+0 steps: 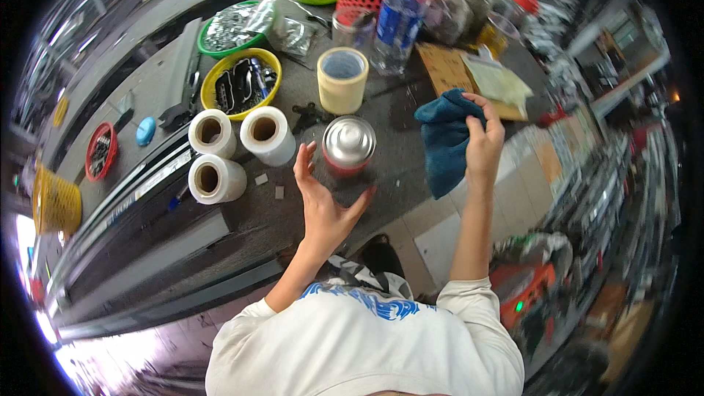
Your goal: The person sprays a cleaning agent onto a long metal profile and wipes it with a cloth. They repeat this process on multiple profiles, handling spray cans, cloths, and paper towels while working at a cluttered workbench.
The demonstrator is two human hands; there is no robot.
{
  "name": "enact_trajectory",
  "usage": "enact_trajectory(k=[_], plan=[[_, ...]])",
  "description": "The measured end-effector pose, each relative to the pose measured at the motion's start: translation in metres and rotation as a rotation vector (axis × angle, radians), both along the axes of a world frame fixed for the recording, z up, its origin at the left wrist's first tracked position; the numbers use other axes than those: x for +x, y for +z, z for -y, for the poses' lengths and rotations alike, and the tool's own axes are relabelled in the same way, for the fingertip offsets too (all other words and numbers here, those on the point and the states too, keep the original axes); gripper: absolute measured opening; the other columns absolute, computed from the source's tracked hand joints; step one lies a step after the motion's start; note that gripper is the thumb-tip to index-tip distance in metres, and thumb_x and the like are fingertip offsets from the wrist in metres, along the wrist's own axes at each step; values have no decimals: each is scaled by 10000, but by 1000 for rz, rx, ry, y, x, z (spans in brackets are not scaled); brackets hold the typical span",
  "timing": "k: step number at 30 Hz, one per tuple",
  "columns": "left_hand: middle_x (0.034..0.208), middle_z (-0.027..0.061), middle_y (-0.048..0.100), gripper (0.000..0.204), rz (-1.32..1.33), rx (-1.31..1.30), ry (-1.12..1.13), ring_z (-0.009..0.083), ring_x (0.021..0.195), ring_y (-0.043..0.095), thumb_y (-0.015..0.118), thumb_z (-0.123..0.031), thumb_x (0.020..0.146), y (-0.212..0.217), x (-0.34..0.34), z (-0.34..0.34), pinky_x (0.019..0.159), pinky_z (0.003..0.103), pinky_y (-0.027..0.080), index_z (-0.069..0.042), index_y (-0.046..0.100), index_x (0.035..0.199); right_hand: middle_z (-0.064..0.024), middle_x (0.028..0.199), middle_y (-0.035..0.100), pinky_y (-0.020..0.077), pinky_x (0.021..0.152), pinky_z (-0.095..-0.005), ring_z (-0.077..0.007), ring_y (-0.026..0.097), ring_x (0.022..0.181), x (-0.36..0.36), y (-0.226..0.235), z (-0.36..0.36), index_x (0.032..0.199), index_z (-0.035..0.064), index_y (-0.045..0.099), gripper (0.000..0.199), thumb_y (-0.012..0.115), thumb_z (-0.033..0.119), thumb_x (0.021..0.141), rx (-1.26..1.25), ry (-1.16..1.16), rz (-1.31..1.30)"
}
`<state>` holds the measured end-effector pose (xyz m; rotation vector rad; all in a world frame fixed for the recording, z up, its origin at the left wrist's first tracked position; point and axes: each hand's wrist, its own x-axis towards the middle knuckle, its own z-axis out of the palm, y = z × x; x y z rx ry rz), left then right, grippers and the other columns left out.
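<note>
Silver can (349, 142) | just beyond left hand (327, 211): half-open, seemingly empty | right hand (484, 144) pinches cloth (444, 148)

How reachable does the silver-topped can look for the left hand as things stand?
Probably yes: the left hand is empty and open close to the silver-topped can, with nothing visible in between.
</note>
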<state>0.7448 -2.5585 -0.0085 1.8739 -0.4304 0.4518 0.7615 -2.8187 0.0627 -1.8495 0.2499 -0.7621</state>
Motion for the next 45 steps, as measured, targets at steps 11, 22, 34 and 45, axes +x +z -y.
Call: enact_trajectory(k=[11,22,34,45], plan=[[1053,113,709,485,-20,163,578,193,981,687,890,-164,721,50,37,51,916,344,525,17,639,1095,-223,1430,512,400,1081,-459,-391,482,1303,88,-54,50,1302,31,600,469,639,337,949,-528,754,-348],[1118,121,687,713,373,10,676,218,1019,673,921,-324,698,93,272,17,911,351,532,-11,514,1192,-163,1286,636,450,1027,-397,-318,603,1188,73,-48,103,1180,15,666,270,642,161,954,-262,964,-240],[1173,232,652,1047,-25,261,761,367,1107,651,953,-502,556,-7,314,13,943,410,530,12,385,1270,-148,1049,712,514,853,-328,-227,686,957,60,-48,125,1149,25,696,240,666,134,938,-111,1021,-402],[1356,256,565,788,-32,200,567,336,1225,580,726,-456,883,56,142,8,1041,416,446,20,447,1446,-119,1220,672,516,869,-322,-192,648,1016,84,-50,72,1296,44,616,398,695,102,910,-44,1009,-282]])
